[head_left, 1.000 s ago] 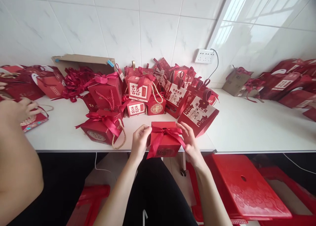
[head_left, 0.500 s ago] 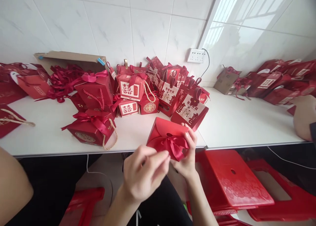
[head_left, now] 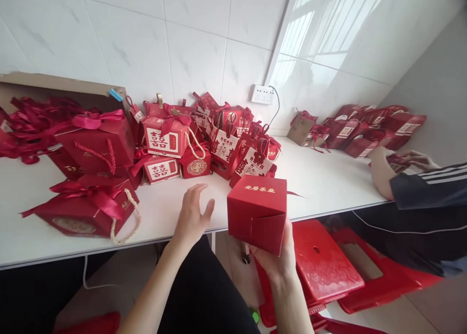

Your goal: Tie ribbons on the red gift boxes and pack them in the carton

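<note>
A red gift box (head_left: 257,214) with gold lettering on its upper face is held up in front of the table edge. My right hand (head_left: 277,256) grips it from below and behind, so most of the fingers are hidden. My left hand (head_left: 195,210) is apart from the box, over the table's front edge, with its fingers spread and nothing in them. Just behind the held box stands a red box with a printed couple (head_left: 253,163). Left of my left hand sits a red box with a ribbon bow and rope handle (head_left: 87,207).
Several red gift boxes (head_left: 166,137) are piled along the white table (head_left: 310,178). At the left a cardboard carton (head_left: 65,83) holds red ribbons (head_left: 47,120). On the right a co-worker's hands (head_left: 416,158) handle a red box. Red plastic stools (head_left: 324,266) stand below the table.
The box in my right hand has been turned, hiding its bow and showing a lettered face. My left hand has come away from the ribbon and opened. The view has swung right.
</note>
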Available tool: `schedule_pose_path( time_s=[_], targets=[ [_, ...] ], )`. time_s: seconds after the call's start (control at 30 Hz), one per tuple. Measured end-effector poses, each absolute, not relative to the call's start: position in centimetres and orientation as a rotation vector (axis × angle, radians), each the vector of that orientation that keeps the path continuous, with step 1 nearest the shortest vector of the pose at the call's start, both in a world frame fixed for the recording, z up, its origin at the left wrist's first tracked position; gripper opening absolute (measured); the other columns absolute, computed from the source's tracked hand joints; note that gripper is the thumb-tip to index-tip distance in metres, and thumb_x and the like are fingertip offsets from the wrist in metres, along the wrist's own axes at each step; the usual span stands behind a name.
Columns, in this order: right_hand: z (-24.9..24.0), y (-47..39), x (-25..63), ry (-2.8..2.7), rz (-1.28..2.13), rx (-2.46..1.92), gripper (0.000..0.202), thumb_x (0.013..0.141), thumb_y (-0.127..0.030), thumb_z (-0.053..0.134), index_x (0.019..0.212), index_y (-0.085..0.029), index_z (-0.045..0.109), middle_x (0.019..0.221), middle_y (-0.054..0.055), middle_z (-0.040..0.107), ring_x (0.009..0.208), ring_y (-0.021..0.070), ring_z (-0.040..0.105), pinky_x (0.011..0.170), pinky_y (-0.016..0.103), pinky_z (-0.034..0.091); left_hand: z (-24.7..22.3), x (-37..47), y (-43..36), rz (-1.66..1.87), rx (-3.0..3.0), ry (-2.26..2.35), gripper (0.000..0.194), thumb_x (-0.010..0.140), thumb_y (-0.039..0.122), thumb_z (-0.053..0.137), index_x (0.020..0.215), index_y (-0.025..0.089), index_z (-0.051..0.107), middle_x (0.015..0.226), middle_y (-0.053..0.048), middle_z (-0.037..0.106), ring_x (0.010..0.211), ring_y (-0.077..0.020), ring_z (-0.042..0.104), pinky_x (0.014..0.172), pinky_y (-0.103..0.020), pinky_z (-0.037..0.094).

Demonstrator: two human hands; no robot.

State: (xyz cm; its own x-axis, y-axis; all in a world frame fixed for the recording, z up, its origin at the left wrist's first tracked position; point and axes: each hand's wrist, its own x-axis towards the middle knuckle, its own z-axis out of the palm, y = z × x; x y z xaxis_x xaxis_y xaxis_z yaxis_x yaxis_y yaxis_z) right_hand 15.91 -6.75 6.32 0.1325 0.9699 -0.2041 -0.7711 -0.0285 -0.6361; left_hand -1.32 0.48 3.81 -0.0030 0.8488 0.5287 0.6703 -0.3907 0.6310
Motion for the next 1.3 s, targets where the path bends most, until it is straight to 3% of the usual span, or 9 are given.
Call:
schedule_pose_path(
  time_s=[0.13, 0.3, 0.47, 0.6, 0.7, 0.87, 1.03, 1.17, 1.3],
  targets=[
    [6.6, -7.1, 17.1, -0.348, 1.417, -0.786, 0.044, 0.069, -0.058, 0.066, 0.096, -0.024, 0.066, 0.092, 0.003, 0.071, 0.080, 0.0221, 0.066, 0.070, 0.036, 0.055, 2.8, -0.1, 1.0, 0.627, 2.358, 1.780, 0.064, 0.088, 0.049, 0.045, 0.138, 0.009, 0.040, 0.148, -0.019, 0.033, 0.141, -0.0338, 0.019, 0.113, -0.055, 0.021],
    [6.0, -5.7, 21.3, -0.525, 0.424, -0.996, 0.053, 0.075, -0.056, 0.059, 0.118, -0.026, 0.053, 0.118, 0.008, 0.059, 0.103, 0.0279, 0.058, 0.090, 0.051, 0.048, 2.6, -0.2, 0.6, 0.421, 2.489, 1.814, 0.058, 0.090, 0.046, 0.042, 0.137, 0.014, 0.044, 0.148, -0.016, 0.031, 0.139, -0.0329, 0.024, 0.112, -0.057, 0.020],
    [3.7, -0.8, 27.7, -0.824, -0.561, -1.300, 0.083, 0.061, -0.042, 0.080, 0.129, -0.016, 0.042, 0.134, 0.019, 0.038, 0.127, 0.0368, 0.035, 0.107, 0.059, 0.028, 2.1, -0.3, 0.8, 0.551, 2.512, 1.791, 0.057, 0.088, 0.046, 0.043, 0.135, 0.014, 0.046, 0.146, -0.016, 0.035, 0.137, -0.0347, 0.029, 0.110, -0.058, 0.024],
    [1.7, 1.6, 30.1, -1.133, -0.324, -1.509, 0.069, 0.069, -0.049, 0.071, 0.125, -0.016, 0.048, 0.132, 0.019, 0.042, 0.130, 0.0410, 0.027, 0.102, 0.066, 0.026, 1.9, -0.3, 0.8, 0.619, 2.507, 1.794, 0.056, 0.088, 0.044, 0.044, 0.134, 0.013, 0.047, 0.145, -0.016, 0.037, 0.136, -0.0348, 0.031, 0.110, -0.058, 0.026],
    [1.9, 0.6, 29.2, -1.104, -0.328, -1.553, 0.083, 0.069, -0.054, 0.070, 0.135, -0.014, 0.038, 0.140, 0.023, 0.031, 0.133, 0.0445, 0.021, 0.100, 0.069, 0.024, 2.0, -0.3, 0.7, 0.584, 2.508, 1.800, 0.056, 0.088, 0.044, 0.043, 0.134, 0.013, 0.047, 0.145, -0.016, 0.037, 0.137, -0.0342, 0.031, 0.110, -0.056, 0.027],
    [4.6, -0.4, 23.8, -1.258, -0.323, -1.291, 0.061, 0.081, -0.041, 0.062, 0.133, -0.018, 0.039, 0.127, 0.019, 0.045, 0.117, 0.0319, 0.047, 0.093, 0.055, 0.042, 2.0, -0.3, 0.7, 0.601, 2.502, 1.804, 0.053, 0.088, 0.044, 0.046, 0.132, 0.015, 0.050, 0.144, -0.015, 0.039, 0.136, -0.0339, 0.032, 0.110, -0.056, 0.027],
    [5.9, 3.0, 19.8, -1.216, 0.143, -1.257, 0.054, 0.077, -0.047, 0.064, 0.117, -0.016, 0.047, 0.112, 0.015, 0.058, 0.105, 0.0269, 0.056, 0.089, 0.047, 0.047, 2.4, -0.2, 0.7, 0.623, 2.455, 1.795, 0.048, 0.086, 0.040, 0.050, 0.127, 0.015, 0.053, 0.143, -0.015, 0.042, 0.135, -0.0344, 0.033, 0.111, -0.056, 0.026],
    [6.3, 2.0, 18.5, -1.200, 0.342, -1.147, 0.029, 0.083, -0.044, 0.057, 0.098, -0.019, 0.054, 0.089, 0.005, 0.064, 0.080, 0.0196, 0.060, 0.075, 0.036, 0.050, 2.7, -1.1, -0.1, 1.226, 2.071, 1.612, 0.039, 0.089, 0.040, 0.045, 0.118, 0.016, 0.054, 0.125, -0.015, 0.060, 0.120, -0.0294, 0.054, 0.103, -0.049, 0.041],
    [6.1, -0.8, 16.6, -1.394, 0.394, -0.925, 0.024, 0.090, -0.035, 0.051, 0.110, -0.022, 0.055, 0.101, 0.005, 0.063, 0.091, 0.0192, 0.060, 0.080, 0.032, 0.049, 4.1, -2.4, -2.0, 1.911, 1.653, 1.319, 0.038, 0.091, 0.042, 0.043, 0.119, 0.017, 0.051, 0.122, -0.014, 0.060, 0.117, -0.0246, 0.056, 0.099, -0.042, 0.046]
  ],
)
